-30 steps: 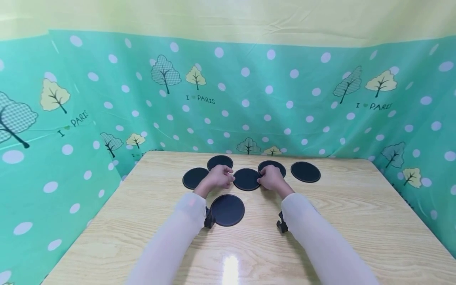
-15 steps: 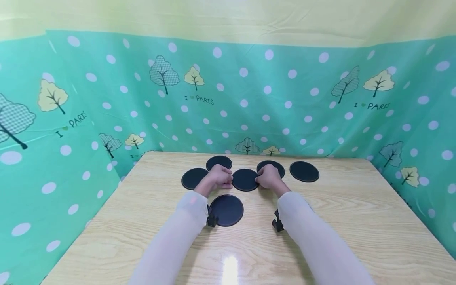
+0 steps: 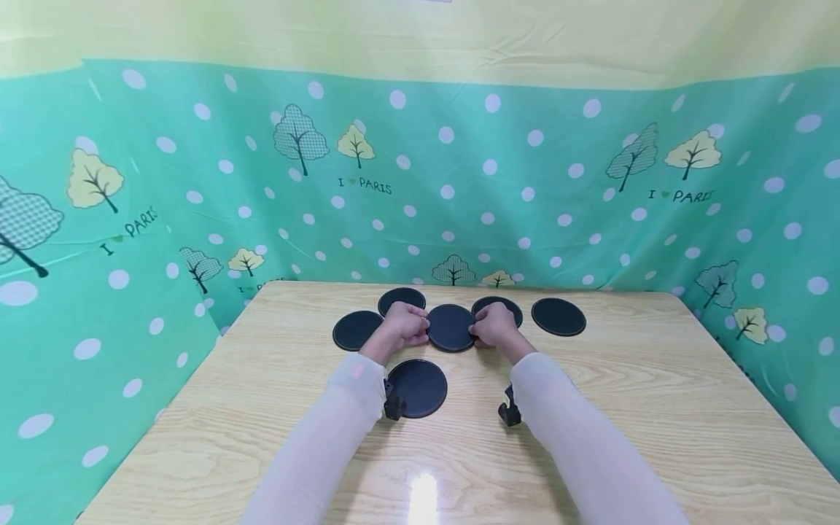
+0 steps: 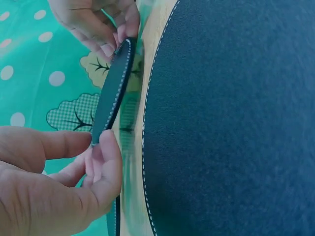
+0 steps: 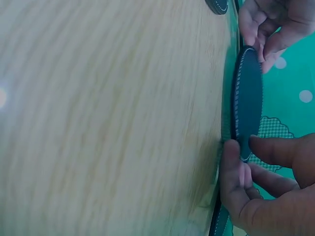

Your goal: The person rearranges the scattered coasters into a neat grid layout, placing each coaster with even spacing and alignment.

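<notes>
A round black coaster (image 3: 450, 328) with pale edge stitching is held between both hands. My left hand (image 3: 403, 324) pinches its left edge between thumb and fingers, and my right hand (image 3: 496, 324) pinches the right edge. Both wrist views show the held coaster (image 4: 113, 91) nearly edge-on; its far rim looks tipped up, and whether the near rim touches the table cannot be told. Closer to me lies another coaster (image 3: 417, 394), which fills the right of the left wrist view. Behind my right hand, a further coaster (image 3: 502, 310) is partly covered.
Two coasters lie by my left hand, one at the back (image 3: 402, 300) and one to the left (image 3: 354, 330). Toward the right is another coaster (image 3: 558, 316). The wooden table (image 3: 656, 408) ends at a green patterned curtain (image 3: 459, 168).
The held coaster lay flat earlier; its far rim now stands higher and it looks rounder from above. My hands have closed on its edges. The other coasters have stayed put.
</notes>
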`<move>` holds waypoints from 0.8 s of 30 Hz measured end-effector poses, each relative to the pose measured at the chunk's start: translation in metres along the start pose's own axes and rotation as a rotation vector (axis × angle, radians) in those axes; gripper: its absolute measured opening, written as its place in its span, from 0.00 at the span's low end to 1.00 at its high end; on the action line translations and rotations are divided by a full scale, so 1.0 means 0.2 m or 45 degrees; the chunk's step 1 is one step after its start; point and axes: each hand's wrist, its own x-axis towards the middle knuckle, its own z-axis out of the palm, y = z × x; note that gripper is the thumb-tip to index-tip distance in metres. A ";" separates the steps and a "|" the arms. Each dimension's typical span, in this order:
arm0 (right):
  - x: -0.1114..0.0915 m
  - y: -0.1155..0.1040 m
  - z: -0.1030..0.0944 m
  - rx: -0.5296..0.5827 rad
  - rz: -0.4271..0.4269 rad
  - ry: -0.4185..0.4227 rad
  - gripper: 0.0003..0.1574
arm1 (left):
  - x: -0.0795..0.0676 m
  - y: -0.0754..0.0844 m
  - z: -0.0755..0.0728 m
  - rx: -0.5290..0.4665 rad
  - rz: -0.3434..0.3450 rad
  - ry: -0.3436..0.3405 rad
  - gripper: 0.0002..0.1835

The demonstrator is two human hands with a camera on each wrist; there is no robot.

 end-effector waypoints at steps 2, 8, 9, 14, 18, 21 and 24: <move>0.00 0.00 -0.01 0.096 0.001 -0.022 0.25 | 0.00 0.00 0.00 -0.003 0.017 0.014 0.15; -0.01 0.01 -0.05 0.286 0.008 -0.090 0.22 | -0.01 0.00 -0.02 -0.016 0.053 0.030 0.12; 0.00 0.01 -0.05 0.309 0.012 -0.100 0.21 | 0.00 0.00 -0.02 -0.017 0.055 0.028 0.12; -0.01 0.02 -0.07 0.407 0.003 -0.129 0.21 | -0.01 0.00 -0.03 0.001 0.069 0.021 0.11; -0.02 0.01 -0.08 0.437 -0.037 -0.161 0.21 | -0.03 0.00 -0.03 -0.005 0.076 0.020 0.10; -0.04 0.01 -0.10 0.441 -0.060 -0.173 0.20 | -0.05 0.00 -0.04 -0.020 0.079 0.012 0.11; -0.05 0.01 -0.11 0.443 -0.072 -0.174 0.20 | -0.06 0.01 -0.04 -0.038 0.081 -0.001 0.11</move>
